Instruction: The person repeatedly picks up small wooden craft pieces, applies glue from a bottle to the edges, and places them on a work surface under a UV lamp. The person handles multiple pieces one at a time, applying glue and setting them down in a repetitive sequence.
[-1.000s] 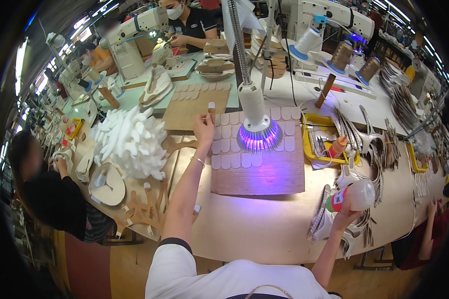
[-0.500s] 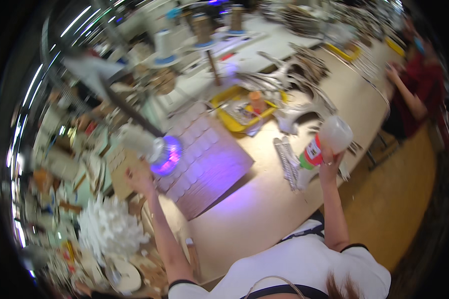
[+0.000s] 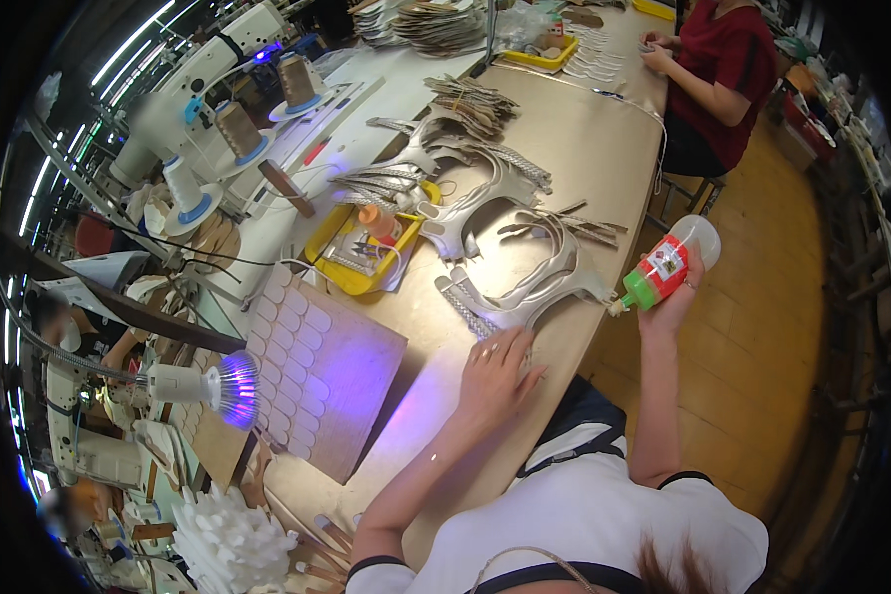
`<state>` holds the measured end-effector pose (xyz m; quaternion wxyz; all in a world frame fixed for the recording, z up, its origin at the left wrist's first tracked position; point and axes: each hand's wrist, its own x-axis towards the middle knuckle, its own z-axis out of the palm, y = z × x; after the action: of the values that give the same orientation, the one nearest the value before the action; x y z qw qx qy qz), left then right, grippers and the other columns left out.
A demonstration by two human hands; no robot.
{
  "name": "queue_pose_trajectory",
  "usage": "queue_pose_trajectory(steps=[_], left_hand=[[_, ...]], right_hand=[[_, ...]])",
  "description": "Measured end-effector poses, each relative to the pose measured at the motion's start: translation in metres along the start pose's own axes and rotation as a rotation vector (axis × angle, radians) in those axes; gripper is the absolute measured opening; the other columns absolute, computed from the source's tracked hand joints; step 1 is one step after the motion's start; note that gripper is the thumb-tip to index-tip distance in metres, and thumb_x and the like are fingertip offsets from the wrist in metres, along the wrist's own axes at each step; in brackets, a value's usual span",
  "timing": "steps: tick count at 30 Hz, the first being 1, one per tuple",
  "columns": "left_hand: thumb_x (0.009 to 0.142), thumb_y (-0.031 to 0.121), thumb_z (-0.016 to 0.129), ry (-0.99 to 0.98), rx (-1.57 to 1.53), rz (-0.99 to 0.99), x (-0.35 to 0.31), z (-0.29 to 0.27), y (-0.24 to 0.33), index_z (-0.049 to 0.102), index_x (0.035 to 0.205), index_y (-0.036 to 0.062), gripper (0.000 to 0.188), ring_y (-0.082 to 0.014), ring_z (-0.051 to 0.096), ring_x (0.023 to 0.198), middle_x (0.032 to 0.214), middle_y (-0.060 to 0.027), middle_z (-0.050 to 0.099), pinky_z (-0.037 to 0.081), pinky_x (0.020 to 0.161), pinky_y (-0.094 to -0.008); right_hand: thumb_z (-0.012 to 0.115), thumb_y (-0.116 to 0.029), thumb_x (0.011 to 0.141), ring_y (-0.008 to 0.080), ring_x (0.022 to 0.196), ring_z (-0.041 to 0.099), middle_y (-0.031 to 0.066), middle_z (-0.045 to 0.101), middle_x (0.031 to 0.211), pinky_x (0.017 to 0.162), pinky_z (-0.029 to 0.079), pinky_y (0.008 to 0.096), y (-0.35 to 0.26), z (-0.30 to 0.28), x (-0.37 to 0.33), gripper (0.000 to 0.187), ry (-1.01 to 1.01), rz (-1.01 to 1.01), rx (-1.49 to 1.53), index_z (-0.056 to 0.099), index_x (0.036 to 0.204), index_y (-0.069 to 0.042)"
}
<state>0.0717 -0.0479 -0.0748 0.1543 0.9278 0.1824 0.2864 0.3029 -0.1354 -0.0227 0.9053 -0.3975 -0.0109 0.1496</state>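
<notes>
My right hand (image 3: 671,302) grips a squeeze bottle (image 3: 668,262), translucent with a red label and a green nozzle end tilted down to the left, held by the table's right edge. My left hand (image 3: 497,374) lies palm down on the table, fingers stretched out and thumb apart. Its fingertips reach the lower ends of braided grey straps (image 3: 463,305) that belong to a pale shoe upper (image 3: 549,282). Whether they press on the straps cannot be made out. A second pale upper (image 3: 455,223) lies just beyond.
A yellow tray (image 3: 319,243) holds an orange-topped bottle (image 3: 378,224) and small tools. Left of my hand are a board (image 3: 361,381) with rows of oval pieces and a purple-lit lamp (image 3: 230,388). Thread cones (image 3: 238,131) stand farther back. A person in red (image 3: 718,69) sits at the far right.
My left hand has moved right, from near the lamp to the braided straps. The bottle stays in my right hand. The whole view has swung toward the right.
</notes>
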Motion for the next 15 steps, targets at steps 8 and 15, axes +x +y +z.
queue_pose_trajectory(steps=[8, 15], left_hand=[[0.079, 0.019, 0.07, -0.152, -0.092, -0.359, 0.058, 0.049, -0.007, 0.056, 0.11, 0.0036, 0.038, -0.0336, 0.057, 0.102, 0.121, -0.0159, 0.056, 0.043, 0.09, -0.0446], [0.081, 0.009, 0.07, 0.28, -0.521, -0.749, 0.048, -0.011, 0.014, 0.058, 0.102, -0.0014, 0.026, -0.0185, 0.063, 0.093, 0.103, -0.0131, 0.064, 0.049, 0.081, -0.0308]], right_hand=[[0.056, -0.045, 0.087, 0.0168, 0.069, 0.061, 0.0051, 0.06, 0.081, 0.063, 0.052, 0.0315, -0.004, -0.012, 0.045, 0.041, 0.009, 0.031, -0.004, 0.054, 0.101, -0.006], [0.055, -0.045, 0.087, 0.0158, 0.066, 0.059, 0.0032, 0.06, 0.078, 0.061, 0.05, 0.0301, 0.02, 0.002, 0.084, 0.039, -0.011, 0.128, 0.018, 0.058, 0.095, -0.007]])
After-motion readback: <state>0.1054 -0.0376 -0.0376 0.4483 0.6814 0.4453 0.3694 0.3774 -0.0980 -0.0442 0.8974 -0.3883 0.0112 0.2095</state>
